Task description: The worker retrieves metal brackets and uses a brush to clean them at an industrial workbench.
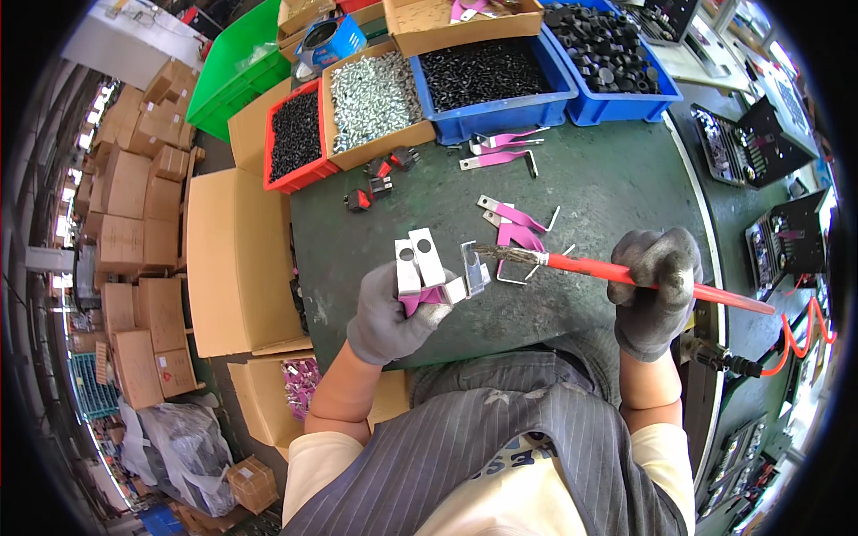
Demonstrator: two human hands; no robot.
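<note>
My gloved left hand grips several bent metal brackets with pink film, two showing dark round spots on their pale upper ends; a silvery bent tab sticks out at their right. My gloved right hand is closed round a long red-handled brush. Its worn tip reaches left to that tab, seemingly touching it. More pink brackets lie just beyond on the green table, and another group lies farther back.
Bins of small parts line the back, beside a green crate. Red-and-black switches lie left of centre. Open cardboard boxes flank the left edge; stacked cartons stand beyond. Black cases and a red coiled hose are at right.
</note>
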